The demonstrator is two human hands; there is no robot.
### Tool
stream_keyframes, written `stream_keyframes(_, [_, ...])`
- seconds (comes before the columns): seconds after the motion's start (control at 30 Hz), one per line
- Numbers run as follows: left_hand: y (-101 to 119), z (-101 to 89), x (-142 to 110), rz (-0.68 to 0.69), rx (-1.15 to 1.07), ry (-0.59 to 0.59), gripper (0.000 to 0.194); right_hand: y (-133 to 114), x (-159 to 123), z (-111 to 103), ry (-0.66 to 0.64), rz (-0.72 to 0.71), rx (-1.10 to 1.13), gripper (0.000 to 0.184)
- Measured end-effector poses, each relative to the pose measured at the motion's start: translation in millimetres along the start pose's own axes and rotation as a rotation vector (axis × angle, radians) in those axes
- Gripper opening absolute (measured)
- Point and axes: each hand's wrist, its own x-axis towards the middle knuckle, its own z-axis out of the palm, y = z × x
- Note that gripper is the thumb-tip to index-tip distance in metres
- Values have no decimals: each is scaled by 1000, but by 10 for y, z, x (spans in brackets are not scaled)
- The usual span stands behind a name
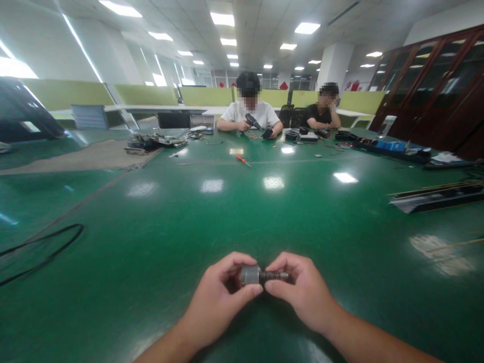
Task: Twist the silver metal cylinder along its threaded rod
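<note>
In front of me, low in the head view, a metal part is held level above the green table (181, 217). It has a grey cylinder (250, 276) at its left end and a dark, ridged shaft (270, 276) with a silver tip pointing right. My left hand (223, 292) is closed round the cylinder, thumb below and fingers above. Around the shaft, the thumb and fingers of my right hand (302, 287) are curled in a pinch. The palm side of that hand is partly hidden.
An orange screwdriver (243, 160) lies further back. A black cable (49, 252) loops at left; a metal channel (434, 197) lies at right. Across the table, one person (247, 111) holds a power drill (253, 121); another person (321, 113) sits beside electronics parts (302, 135).
</note>
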Motion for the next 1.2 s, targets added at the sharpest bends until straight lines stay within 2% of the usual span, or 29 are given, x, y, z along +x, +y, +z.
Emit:
stream_keyframes(0.33, [-40,4,-16,10,-5,5,28,9,3,-13,-2,-5,-19,8])
stream_keyframes(1.2, [21,11,-5,-11,-14,20,29,11,6,-20,-9,-1,6,8])
